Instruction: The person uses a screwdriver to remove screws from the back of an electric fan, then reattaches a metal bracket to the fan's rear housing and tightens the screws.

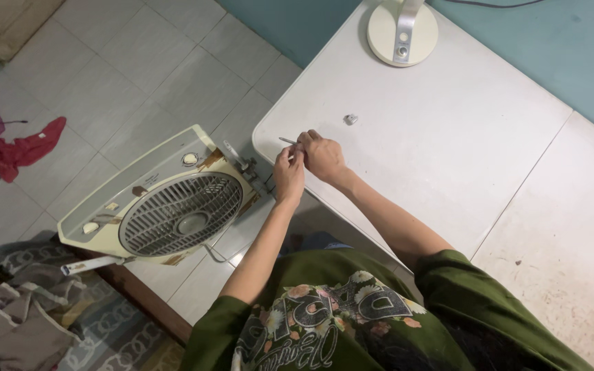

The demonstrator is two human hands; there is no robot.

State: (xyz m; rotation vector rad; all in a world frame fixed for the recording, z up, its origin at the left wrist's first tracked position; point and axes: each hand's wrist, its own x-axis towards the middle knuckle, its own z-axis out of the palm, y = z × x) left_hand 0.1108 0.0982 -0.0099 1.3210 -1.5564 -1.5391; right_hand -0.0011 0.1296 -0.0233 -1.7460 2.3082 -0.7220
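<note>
Both my hands meet over the near left corner of a white table (pixel 448 130). My right hand (pixel 322 156) pinches a thin metal tool (pixel 286 141) whose tip sticks out to the left. My left hand (pixel 289 173) is closed against the right one, its fingers on the same tool. A small metal part (pixel 350 119) lies on the table a little beyond my hands. A cream box fan (pixel 166 203) with a round grille lies tilted on the floor just left of the table corner.
A round white lamp base (pixel 402 31) stands at the table's far edge. Red cloth (pixel 27 148) and other fabric lie on the tiled floor at left. A patterned rug and grey clothes (pixel 22 316) are at lower left.
</note>
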